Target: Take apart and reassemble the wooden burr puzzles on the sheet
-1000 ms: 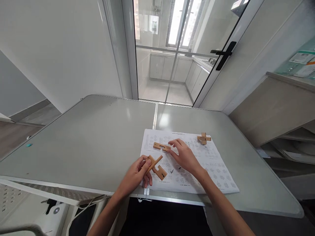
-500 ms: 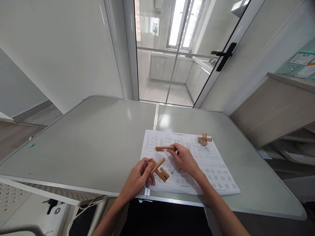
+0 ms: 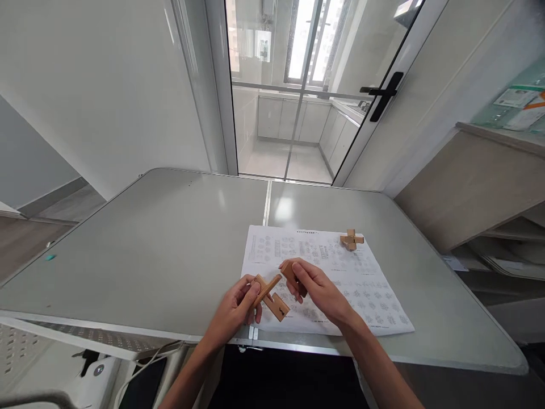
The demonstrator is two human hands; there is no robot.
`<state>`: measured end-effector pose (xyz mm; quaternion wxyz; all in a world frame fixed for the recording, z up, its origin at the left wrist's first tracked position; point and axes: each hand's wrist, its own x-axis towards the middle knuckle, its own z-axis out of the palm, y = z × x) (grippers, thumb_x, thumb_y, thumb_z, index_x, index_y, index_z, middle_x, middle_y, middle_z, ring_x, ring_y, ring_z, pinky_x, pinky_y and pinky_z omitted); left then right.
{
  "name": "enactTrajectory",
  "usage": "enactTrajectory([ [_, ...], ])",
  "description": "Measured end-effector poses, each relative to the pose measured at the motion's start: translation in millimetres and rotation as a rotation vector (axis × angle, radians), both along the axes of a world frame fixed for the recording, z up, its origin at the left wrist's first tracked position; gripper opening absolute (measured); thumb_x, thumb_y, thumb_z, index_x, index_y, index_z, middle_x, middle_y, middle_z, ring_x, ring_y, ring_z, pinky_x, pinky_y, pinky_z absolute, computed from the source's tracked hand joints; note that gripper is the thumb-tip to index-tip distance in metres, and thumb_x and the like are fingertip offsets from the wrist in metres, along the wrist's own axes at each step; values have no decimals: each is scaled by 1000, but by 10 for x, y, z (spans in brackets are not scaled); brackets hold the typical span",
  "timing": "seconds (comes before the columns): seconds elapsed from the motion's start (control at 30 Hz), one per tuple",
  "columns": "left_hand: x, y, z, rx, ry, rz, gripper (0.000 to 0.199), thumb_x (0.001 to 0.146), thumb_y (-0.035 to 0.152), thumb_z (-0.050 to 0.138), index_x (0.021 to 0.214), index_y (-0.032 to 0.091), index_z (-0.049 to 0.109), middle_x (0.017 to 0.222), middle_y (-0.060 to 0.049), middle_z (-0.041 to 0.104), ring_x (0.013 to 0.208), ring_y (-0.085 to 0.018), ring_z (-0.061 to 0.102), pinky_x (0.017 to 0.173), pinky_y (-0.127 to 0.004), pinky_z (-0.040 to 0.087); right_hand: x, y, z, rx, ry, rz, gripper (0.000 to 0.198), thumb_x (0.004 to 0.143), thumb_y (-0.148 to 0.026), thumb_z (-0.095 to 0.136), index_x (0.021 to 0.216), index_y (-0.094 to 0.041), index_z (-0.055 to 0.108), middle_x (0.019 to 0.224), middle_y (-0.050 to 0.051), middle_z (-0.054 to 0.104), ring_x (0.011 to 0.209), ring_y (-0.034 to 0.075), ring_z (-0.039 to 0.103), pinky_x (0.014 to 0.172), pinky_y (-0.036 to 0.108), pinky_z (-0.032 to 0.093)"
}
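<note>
Two crossed wooden puzzle pieces (image 3: 279,309) are pinched in my left hand (image 3: 238,301); the lower one is notched and has a dark mark near its end. My right hand (image 3: 315,284) grips another wooden puzzle piece (image 3: 289,271), turned so that a flat face shows, with part of it behind the fingers. This piece is close to the upper end of the crossed pair; whether they touch I cannot tell. Beneath both hands lies a printed sheet (image 3: 374,295) with rows of small diagrams. An assembled wooden cross puzzle (image 3: 351,240) rests on its far right corner.
The sheet lies on a grey folding table (image 3: 179,244) with a metal seam down its middle. Beyond the far edge stands a glass door (image 3: 293,113) with a black handle (image 3: 383,96). Wooden shelves (image 3: 485,182) are at the right. A small teal object (image 3: 50,257) is at the left edge.
My right hand has turned its wooden piece from lying lengthwise to a tilted pose and brought it nearer and lower, close to the crossed pieces. My left hand keeps its hold.
</note>
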<state>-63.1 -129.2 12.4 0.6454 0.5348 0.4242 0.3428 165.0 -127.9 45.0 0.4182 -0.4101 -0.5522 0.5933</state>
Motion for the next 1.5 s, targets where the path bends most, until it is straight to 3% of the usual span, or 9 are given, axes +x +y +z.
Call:
enactTrajectory([
  [0.1, 2, -3, 36, -24, -30, 23, 50, 94, 69, 61, 97, 20, 55, 59, 7, 53, 48, -9, 46, 48, -22, 34, 5, 17, 56, 34, -4, 83, 45, 105, -61, 54, 117, -20, 66, 85, 2, 61, 68, 15, 53, 64, 31, 50],
  [0.27, 5, -19, 64, -44, -69, 56, 48, 94, 66, 63, 93, 19, 56, 64, 6, 51, 48, -7, 43, 51, -22, 31, 10, 57, 13, -35, 88, 79, 44, 102, -58, 62, 123, -20, 68, 73, -3, 54, 64, 14, 52, 66, 32, 48],
  [0.43, -11, -30, 70, -63, -101, 35, 46, 94, 64, 65, 94, 18, 57, 67, 6, 49, 50, -7, 39, 52, -22, 29, -72, 75, -42, -142, 212, 101, 42, 97, -59, 69, 113, -20, 70, 68, -6, 49, 56, 11, 46, 57, 27, 38],
  [0.57, -32, -25, 63, -67, -111, -47, 45, 96, 63, 63, 96, 18, 57, 69, 6, 48, 53, -7, 39, 54, -23, 29, -115, 104, -60, -183, 275, 208, 39, 95, -58, 72, 101, -19, 72, 68, -6, 47, 54, 9, 42, 53, 26, 34],
  [0.8, -42, -19, 38, -80, -123, -24, 50, 92, 67, 67, 103, 18, 61, 82, 1, 51, 64, -9, 40, 56, -21, 32, -159, 120, -36, -166, 284, 353, 35, 96, -51, 72, 108, -19, 76, 102, 4, 66, 53, 5, 40, 50, 25, 28],
  [0.97, -33, 6, 180, -129, -71, -53, 52, 90, 70, 67, 101, 20, 59, 93, -2, 54, 82, -16, 53, 71, -23, 45, -126, 113, -33, -231, 326, 332, 31, 93, -46, 79, 106, -19, 69, 62, -8, 48, 50, 7, 34, 51, 24, 24],
  [1.13, 44, 81, 326, -54, -3, -135, 49, 94, 69, 61, 94, 20, 55, 87, 1, 48, 78, -14, 46, 69, -22, 41, -77, 17, -35, -273, 472, 262, 33, 90, -44, 83, 90, -19, 62, 76, -5, 54, 49, 3, 32, 51, 24, 22],
  [1.33, 278, 115, 288, 7, -27, -134, 41, 99, 62, 56, 94, 21, 53, 85, 2, 44, 75, -14, 41, 69, -23, 40, -97, -191, -16, -247, 503, 23, 36, 93, -51, 79, 102, -20, 63, 68, -8, 44, 54, 7, 35, 56, 26, 27],
  [1.5, 387, 116, 288, -57, -56, -105, 40, 101, 61, 54, 93, 21, 52, 86, 1, 48, 77, -15, 45, 71, -24, 42, -80, -376, -56, -255, 505, -152, 42, 96, -59, 72, 107, -20, 64, 71, -5, 52, 61, 10, 42, 59, 27, 31],
])
